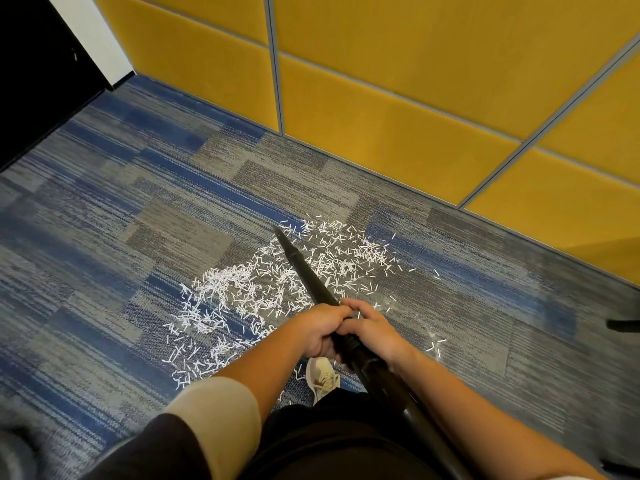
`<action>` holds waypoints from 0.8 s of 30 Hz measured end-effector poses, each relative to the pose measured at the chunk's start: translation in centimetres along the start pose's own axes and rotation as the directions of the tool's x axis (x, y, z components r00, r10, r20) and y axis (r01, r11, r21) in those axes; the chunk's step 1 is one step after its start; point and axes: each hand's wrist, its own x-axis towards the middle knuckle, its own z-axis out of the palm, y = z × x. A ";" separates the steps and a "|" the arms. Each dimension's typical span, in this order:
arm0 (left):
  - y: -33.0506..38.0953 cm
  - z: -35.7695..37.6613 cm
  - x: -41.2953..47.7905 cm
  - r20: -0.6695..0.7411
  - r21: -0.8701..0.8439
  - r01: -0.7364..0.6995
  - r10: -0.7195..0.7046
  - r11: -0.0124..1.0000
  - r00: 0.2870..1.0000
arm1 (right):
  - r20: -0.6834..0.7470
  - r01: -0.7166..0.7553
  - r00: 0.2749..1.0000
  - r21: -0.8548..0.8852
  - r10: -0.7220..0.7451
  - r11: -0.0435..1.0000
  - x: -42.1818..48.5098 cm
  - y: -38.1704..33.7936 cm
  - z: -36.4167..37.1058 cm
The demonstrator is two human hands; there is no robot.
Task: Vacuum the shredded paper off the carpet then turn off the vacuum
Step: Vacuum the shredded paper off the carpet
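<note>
White shredded paper (242,292) lies scattered in a wide patch on the blue and grey carpet (104,209). A black vacuum wand (304,268) slants from my lap up to the far edge of the paper, its narrow tip touching down near the patch's top. My left hand (320,329) grips the wand from the left. My right hand (374,329) grips it from the right, just behind. Both sets of fingers curl round the tube. The vacuum body is out of view.
A yellow padded wall (415,98) runs along the far side of the carpet. A dark doorway (31,81) is at far left. My light shoe (323,375) stands at the paper's near edge. A dark object (623,325) pokes in at right.
</note>
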 end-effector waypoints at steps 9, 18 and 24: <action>1.5 1.0 0.9 -0.014 0.019 0.017 -0.017 1.000 1.000 | -0.001 0.034 0.999 0.001 -0.034 0.999 0.9 -0.6 -1.7; 2.5 2.0 1.4 -0.025 -0.013 0.009 -0.010 1.000 1.000 | 0.028 0.007 1.000 0.001 -0.007 1.000 1.8 -0.9 -3.2; 3.1 2.4 1.1 -0.025 -0.028 0.000 0.000 1.000 1.000 | 0.034 0.012 0.999 0.017 -0.013 1.000 1.7 -1.3 -3.5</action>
